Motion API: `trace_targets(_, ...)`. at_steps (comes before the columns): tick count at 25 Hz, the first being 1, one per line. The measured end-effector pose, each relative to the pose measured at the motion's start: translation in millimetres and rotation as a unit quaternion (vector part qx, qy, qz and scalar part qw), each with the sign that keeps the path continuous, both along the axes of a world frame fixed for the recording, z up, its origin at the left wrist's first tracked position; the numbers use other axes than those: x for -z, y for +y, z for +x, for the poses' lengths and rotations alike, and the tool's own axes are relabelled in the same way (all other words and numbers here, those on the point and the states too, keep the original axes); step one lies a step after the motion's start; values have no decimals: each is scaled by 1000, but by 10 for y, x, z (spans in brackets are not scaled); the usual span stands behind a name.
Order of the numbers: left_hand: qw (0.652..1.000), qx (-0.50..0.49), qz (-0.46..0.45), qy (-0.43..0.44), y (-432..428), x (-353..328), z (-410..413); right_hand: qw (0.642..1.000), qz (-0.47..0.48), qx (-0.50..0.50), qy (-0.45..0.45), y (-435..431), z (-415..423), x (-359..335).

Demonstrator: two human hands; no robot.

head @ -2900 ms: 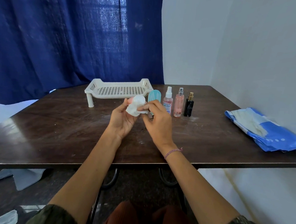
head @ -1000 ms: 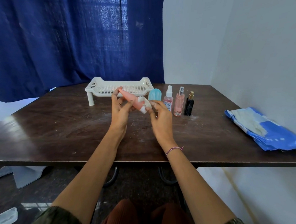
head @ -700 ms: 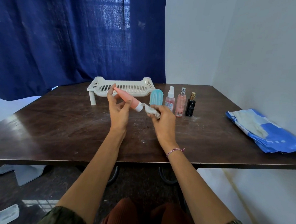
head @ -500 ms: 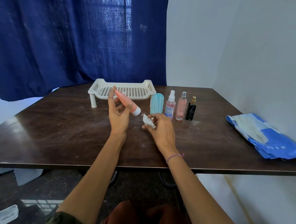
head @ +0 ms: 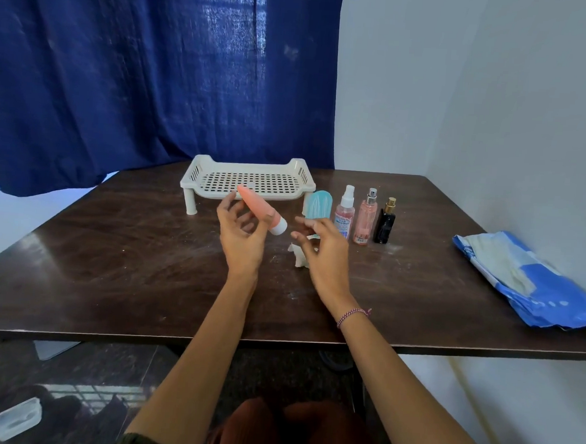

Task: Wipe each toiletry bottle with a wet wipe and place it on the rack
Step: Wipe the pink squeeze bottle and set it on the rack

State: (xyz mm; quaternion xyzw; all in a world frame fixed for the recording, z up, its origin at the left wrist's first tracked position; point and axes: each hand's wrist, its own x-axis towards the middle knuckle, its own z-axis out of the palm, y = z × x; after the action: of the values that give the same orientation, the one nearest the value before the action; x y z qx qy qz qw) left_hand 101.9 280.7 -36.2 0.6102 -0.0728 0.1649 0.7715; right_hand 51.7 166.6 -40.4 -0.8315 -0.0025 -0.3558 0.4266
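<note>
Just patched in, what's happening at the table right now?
A person is cleaning toiletry bottles. The left hand holds a pink tube tilted, cap down, in front of the white rack, which has nothing on it yet. The right hand is open over a crumpled wet wipe lying on the table. A blue tube, two spray bottles and a black bottle stand beside the rack.

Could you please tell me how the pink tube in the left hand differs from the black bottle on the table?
The pink tube is tilted, held off the table in the left hand; the black bottle stands upright on the table, untouched. The pink tube is tapered with a white cap; the black bottle is squarish with a gold top. Neither is on the rack yet.
</note>
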Motion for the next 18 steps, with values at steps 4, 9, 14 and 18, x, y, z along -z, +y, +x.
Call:
trace_targets(4,1000,-7,8,10,17,-10,8,999,-48,-17,-3,165,201,-134)
trace_targets(9,998,-38,50,-32,213,-98,196,1000,-18,-1,-21,368,502,-250)
trace_targets(14,989,-75,104,-71,523,-270,609,996,71,-26,44,586,1089,-509)
trace_targets(18,973,-113,187,-69,729,-403,1071,991,92,-50,86,752,1600,-632)
